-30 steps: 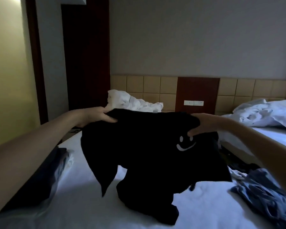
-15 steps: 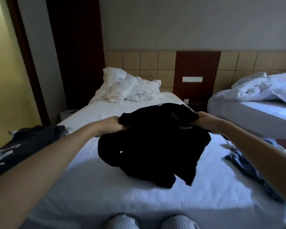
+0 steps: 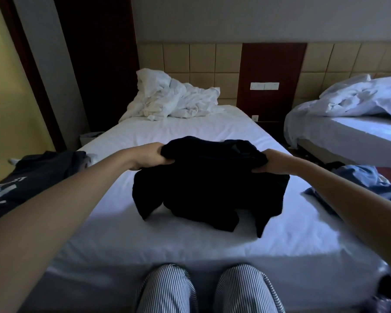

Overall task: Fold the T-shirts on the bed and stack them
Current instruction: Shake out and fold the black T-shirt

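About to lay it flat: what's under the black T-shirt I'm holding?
Only the white bed sheet shows around the crumpled black T-shirt and its hanging lower edge. The patch directly beneath its bunched fabric is covered.

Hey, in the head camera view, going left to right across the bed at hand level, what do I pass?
dark printed garment → left hand → black T-shirt → right hand → crumpled blue garment

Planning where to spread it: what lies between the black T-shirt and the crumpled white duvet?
Only bare bed sheet lies between black T-shirt and duvet, per head view.
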Available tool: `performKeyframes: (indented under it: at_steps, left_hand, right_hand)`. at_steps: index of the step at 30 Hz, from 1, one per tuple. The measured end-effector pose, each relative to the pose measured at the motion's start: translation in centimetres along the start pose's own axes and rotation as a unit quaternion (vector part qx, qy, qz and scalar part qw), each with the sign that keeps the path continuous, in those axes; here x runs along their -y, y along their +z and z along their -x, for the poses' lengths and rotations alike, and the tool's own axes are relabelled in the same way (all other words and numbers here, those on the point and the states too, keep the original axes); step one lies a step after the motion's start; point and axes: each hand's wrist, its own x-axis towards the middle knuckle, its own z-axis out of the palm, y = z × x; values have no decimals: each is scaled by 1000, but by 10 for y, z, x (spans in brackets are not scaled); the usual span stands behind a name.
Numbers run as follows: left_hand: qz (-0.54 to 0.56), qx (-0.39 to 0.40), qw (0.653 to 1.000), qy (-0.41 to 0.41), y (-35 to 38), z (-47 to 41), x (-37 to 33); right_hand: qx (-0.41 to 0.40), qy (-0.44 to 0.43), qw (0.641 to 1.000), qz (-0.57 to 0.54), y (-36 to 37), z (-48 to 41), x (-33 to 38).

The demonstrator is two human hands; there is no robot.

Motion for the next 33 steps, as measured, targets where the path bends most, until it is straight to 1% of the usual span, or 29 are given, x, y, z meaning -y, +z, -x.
performKeyframes:
  at_steps: [2, 5, 6, 8, 9, 10, 11, 12, 13, 14, 16, 18, 19, 20, 22, 24, 25, 26, 28, 29, 30, 31, 33]
  left_hand:
    - [21, 9, 1000, 15, 4, 0, 0]
    - [52, 71, 996, -9, -1, 0, 0]
    - [24, 83, 996, -15, -4, 0, 0]
    - [-122, 93, 988, -5, -9, -1, -6]
    - [-206, 71, 976, 2, -10, -4, -8]
    - [-274, 34, 961, 3, -11, -7, -9]
    - [-318, -17, 948, -5, -15, -11, -9]
    - [-336, -68, 939, -12, -20, -13, -9]
    - [-344, -115, 932, -6, -25, -13, -12]
    - [-334, -151, 930, 9, -31, -13, -16]
    - [-289, -207, 934, 40, -44, -10, -28]
    - [-245, -249, 935, 66, -58, -2, -43]
    - [-222, -264, 934, 90, -66, -1, -48]
    - [-200, -267, 936, 112, -73, 2, -53]
    - [-176, -233, 948, 131, -78, 9, -57]
    - [-176, -172, 964, 99, -72, 16, -53]
    - [-192, -147, 967, 76, -66, 20, -50]
    - [-230, -126, 964, 53, -61, 23, -44]
    - [-345, -102, 933, 9, -54, 22, -29]
    - [-385, -100, 918, -10, -50, 19, -23]
    - [-392, -108, 913, -16, -48, 16, -20]
    - [-376, -119, 919, -9, -46, 13, -17]
    - [-299, -124, 946, 24, -46, 8, -12]
  right_hand:
    - [37, 36, 994, -101, 0, 3, -6]
    - [50, 34, 988, -145, -7, 8, -11]
    - [53, 25, 984, -168, -11, 10, -10]
    - [79, 8, 979, -189, -19, 13, -4]
    - [93, -3, 985, -148, -23, 14, 2]
    - [97, -18, 993, -63, -25, 13, 8]
    - [89, -38, 995, 30, -26, 8, 12]
    - [71, -55, 989, 115, -26, 1, 15]
    - [39, -58, 982, 176, -28, -5, 17]
    - [-12, -53, 976, 209, -33, -9, 20]
    - [-129, -48, 971, 197, -48, -13, 24]
    - [-226, -54, 962, 143, -70, -16, 33]
    - [-247, -56, 960, 115, -81, -17, 37]
    - [-248, -63, 963, 89, -92, -19, 39]
    - [-209, -78, 972, 68, -107, -22, 39]
    - [-146, -88, 983, 70, -109, -20, 36]
    - [-114, -97, 986, 70, -105, -15, 35]
    - [-79, -103, 989, 70, -99, -10, 36]
    - [-8, -109, 991, 72, -84, -2, 39]
    - [24, -103, 991, 84, -78, -1, 39]
    - [52, -97, 989, 103, -73, -2, 38]
    - [74, -88, 986, 120, -70, -6, 34]
    - [93, -57, 987, 116, -67, -9, 29]
